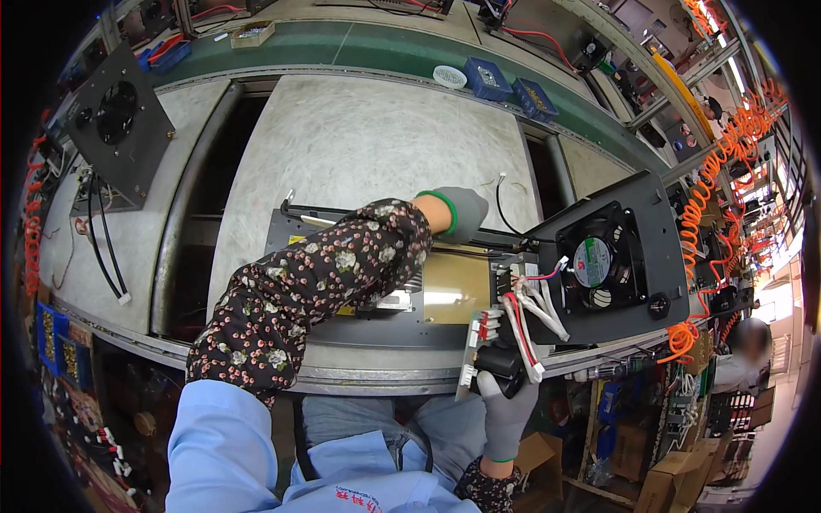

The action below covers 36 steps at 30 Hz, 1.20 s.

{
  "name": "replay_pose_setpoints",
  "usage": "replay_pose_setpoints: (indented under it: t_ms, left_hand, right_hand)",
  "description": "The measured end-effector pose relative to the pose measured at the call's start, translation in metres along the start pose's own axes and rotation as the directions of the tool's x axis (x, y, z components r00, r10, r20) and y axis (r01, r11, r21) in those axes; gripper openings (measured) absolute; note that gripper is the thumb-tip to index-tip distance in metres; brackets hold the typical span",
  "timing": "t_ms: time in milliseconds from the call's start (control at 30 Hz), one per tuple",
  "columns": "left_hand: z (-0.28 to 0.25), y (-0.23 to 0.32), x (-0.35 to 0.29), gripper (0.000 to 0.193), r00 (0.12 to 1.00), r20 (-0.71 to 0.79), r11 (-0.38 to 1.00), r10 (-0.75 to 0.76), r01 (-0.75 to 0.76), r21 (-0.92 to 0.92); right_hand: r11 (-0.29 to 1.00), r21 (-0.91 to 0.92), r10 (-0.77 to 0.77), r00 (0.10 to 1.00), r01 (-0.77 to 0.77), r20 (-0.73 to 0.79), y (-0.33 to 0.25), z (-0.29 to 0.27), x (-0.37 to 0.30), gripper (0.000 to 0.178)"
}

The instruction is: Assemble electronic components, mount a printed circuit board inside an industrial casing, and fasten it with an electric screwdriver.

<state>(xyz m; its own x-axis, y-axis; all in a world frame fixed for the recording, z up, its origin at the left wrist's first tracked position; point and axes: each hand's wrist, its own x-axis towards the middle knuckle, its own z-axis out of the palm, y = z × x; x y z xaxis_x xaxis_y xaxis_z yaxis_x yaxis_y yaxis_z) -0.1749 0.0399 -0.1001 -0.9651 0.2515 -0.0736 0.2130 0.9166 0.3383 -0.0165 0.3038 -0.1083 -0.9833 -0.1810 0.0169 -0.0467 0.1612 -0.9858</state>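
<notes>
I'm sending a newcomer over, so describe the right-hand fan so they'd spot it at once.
From the pale worktop, look right to the dark grey panel. The black fan is set in it; unlike the far-left fan, its hub shows a green-and-silver label.

The cooling fan (593, 262) sits in the panel (659, 256), right of the chassis (410, 333)! Behind the worktop (385, 137), bins (487, 79) rest on the belt (376, 51).

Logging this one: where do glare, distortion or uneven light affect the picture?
In the head view, glare whitens part of the golden plate; in the head view, fisheye distortion bows the front rail, with black corners; in the head view, parts of the far-right background wash out, while the space under the rail is dimmer; also in the head view, the right hand keeps a readable outline.
</notes>
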Motion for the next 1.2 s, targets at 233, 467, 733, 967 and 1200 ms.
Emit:
replay_pose_setpoints:
  t_ms: [233,467,733,967,1200]
  left_hand:
    - [-0.003,-0.020,0.006,0.016,0.917,0.377,0.939,-0.128,0.234,-0.251]
    - [0.004,-0.023,0.010,0.015,0.943,0.301,0.954,-0.138,0.209,-0.215]
    - [0.009,-0.023,0.009,0.014,0.975,0.207,0.969,-0.075,0.121,-0.217]
    - [0.008,-0.016,0.003,0.026,0.991,0.128,0.928,0.032,0.018,-0.372]
    - [0.001,-0.008,-0.001,0.031,0.980,0.197,0.916,0.029,0.053,-0.397]
  right_hand:
    - [0.998,-0.059,-0.002,1.000,0.002,-0.002,-0.013,0.054,0.025,0.068]
    - [0.689,-0.721,-0.278,0.946,0.077,-0.165,-0.008,0.083,0.061,0.086]
    - [0.558,-0.829,-0.301,0.937,0.022,-0.178,-0.005,0.086,0.068,0.087]
    - [0.554,-0.831,-0.321,0.932,0.043,-0.166,-0.006,0.084,0.069,0.088]
    - [0.513,-0.858,-0.185,0.975,-0.010,-0.122,-0.015,0.082,0.067,0.095]
